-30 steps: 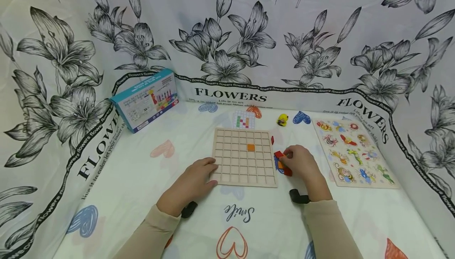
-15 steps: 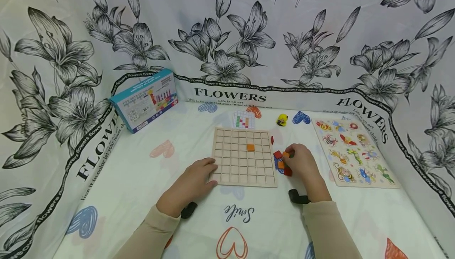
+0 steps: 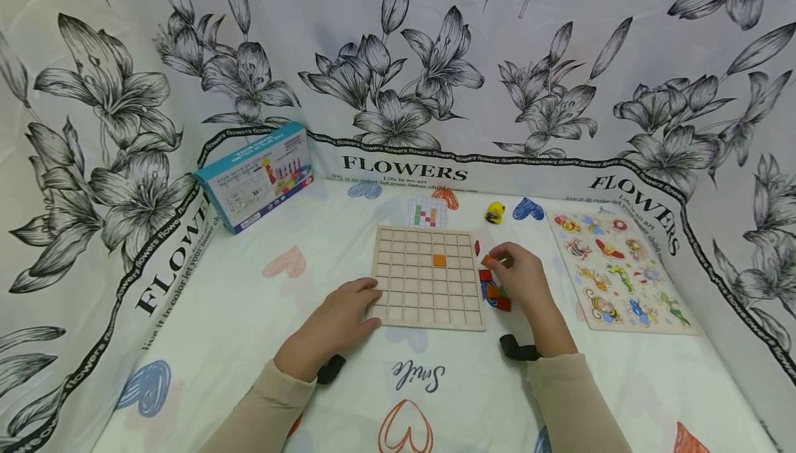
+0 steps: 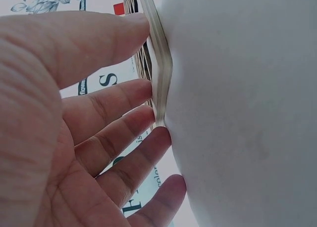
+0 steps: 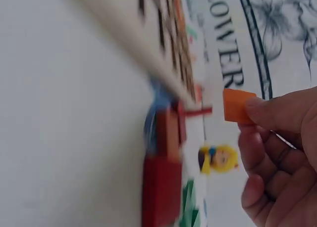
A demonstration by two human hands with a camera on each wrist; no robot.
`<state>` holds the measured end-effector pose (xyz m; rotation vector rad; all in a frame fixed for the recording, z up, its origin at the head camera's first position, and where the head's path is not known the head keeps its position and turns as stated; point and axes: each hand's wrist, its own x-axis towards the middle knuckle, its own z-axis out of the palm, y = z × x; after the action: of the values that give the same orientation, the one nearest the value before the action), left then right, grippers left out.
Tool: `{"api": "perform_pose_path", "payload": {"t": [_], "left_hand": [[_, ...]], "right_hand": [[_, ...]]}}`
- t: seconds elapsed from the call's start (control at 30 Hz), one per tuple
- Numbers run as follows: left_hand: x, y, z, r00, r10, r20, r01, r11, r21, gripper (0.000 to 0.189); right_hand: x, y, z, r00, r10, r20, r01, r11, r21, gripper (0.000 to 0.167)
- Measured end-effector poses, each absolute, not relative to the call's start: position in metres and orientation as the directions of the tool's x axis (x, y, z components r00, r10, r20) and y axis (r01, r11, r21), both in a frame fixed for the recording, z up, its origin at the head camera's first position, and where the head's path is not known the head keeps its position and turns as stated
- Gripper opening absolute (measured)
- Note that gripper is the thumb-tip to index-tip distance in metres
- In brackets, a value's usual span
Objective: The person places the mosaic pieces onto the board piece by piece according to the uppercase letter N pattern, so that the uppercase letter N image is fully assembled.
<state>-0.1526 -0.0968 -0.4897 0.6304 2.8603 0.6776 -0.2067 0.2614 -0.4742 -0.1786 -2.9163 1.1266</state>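
Note:
My right hand (image 3: 524,279) pinches an orange square tile (image 5: 235,106) between thumb and fingers, beside the board's right edge. The wooden grid board (image 3: 413,298) lies flat at the centre, with one orange tile (image 3: 439,260) in a cell of its upper right part. My left hand (image 3: 338,315) rests at the board's left edge, fingertips and thumb touching its side (image 4: 161,64). Right of the board lies a small pile with red tiles (image 3: 504,304), an orange tile (image 3: 493,291) and a bit of green (image 3: 502,291). A red tile (image 3: 477,248) leans at the board's right edge.
Behind the board lies a pattern card (image 3: 427,211) with coloured squares. A small yellow toy figure (image 3: 495,213) stands to its right. Farther right is a wooden puzzle board (image 3: 622,270) with insect pictures. A blue-topped box (image 3: 258,180) stands at the back left.
My right hand has lifted an orange tile off the pile and moved it slightly up and left, towards the board. My left hand has stayed at the board's edge.

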Motion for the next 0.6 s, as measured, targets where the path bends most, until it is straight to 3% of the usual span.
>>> {"api": "perform_pose_path", "payload": {"t": [0.3,0.6], "left_hand": [[-0.152,-0.096,-0.487,-0.901,0.431,-0.043,0.367,0.812,0.455,0.054],[-0.151,-0.096,-0.487,-0.903,0.428,-0.037,0.367,0.814,0.451,0.054]], "right_hand": [[-0.222,0.212,-0.474,-0.992,-0.127,-0.021,-0.078,0.717,-0.693,0.014],[-0.229,0.196,-0.484,-0.987,-0.154,-0.038,-0.086,0.720,-0.689,0.012]]}}
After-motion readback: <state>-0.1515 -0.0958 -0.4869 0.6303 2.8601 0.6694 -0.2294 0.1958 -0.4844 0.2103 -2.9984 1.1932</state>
